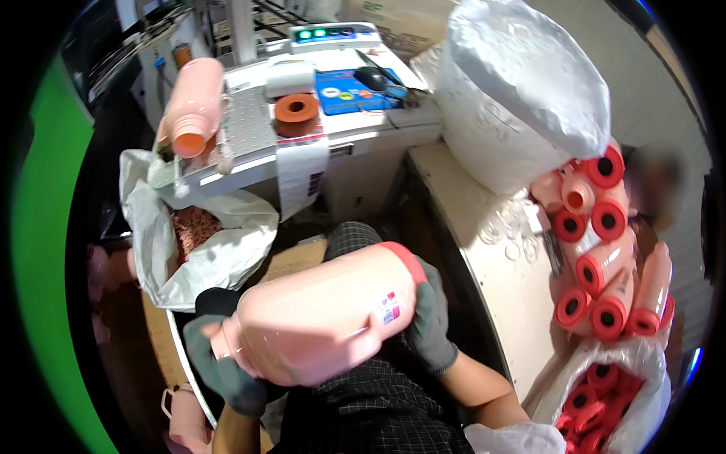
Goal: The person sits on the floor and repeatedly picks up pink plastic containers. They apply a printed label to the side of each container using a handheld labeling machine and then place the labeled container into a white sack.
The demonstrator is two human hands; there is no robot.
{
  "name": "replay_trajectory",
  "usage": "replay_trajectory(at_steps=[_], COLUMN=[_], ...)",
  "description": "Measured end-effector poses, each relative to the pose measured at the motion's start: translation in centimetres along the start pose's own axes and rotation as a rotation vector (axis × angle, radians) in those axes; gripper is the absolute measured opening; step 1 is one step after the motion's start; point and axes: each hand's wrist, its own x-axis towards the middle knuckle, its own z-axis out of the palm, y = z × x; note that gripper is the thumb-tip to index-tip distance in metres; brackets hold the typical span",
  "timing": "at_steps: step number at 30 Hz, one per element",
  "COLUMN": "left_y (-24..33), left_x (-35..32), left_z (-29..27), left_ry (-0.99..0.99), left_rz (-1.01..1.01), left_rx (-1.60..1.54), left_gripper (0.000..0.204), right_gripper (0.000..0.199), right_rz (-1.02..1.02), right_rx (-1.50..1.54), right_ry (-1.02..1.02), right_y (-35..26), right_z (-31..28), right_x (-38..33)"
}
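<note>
A large pink plastic flask body [310, 310] with a handle, a small sticker and a red rim at its base lies sideways over my lap. My left hand [219, 363], in a grey-green glove, is closed round its narrow neck at the left. At the other end, my gloved right hand [431, 318] grips the red base rim. Another pink flask body [198, 102] rests on its side on the machine bench at the upper left, its orange-lit mouth toward me. Beside it sits a roll of orange-brown tape [296, 113].
A white sack [491, 113] stands on a pale side table [499, 303] with several clear rings [510, 231]. Pink flasks with red bases [605, 272] are piled at the right, above a bag of red parts [594, 401]. An open white bag [234, 242] hangs left.
</note>
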Motion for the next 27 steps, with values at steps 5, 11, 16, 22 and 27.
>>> replay_trajectory(at_steps=[5,11,16,22,27], left_y=[-0.7,3.5,3.3,2.7,3.8], left_x=[-0.3,1.9,0.4,-1.3,-0.9], left_z=[-1.6,7.9,7.1,3.8,3.3], left_ry=[-0.472,-0.556,-0.576,-0.475,-0.471], left_rz=[0.214,0.744,0.562,0.408,0.413], left_rx=[0.121,0.032,0.247,0.294,0.325], left_gripper=[0.064,0.087,0.083,0.059,0.059], right_gripper=[0.038,0.043,0.057,0.063,0.056], right_rz=[0.448,0.22,-0.48,-0.369,-0.135], right_rx=[0.22,0.438,-0.522,-0.863,-1.099], right_ry=[-0.214,0.551,0.834,0.914,0.848], right_y=[3.0,-1.4,-7.2,-12.3,-8.4], right_z=[-4.4,-18.1,-36.5,-53.4,-58.9], right_x=[0.6,-4.5,-1.4,3.3,-1.3])
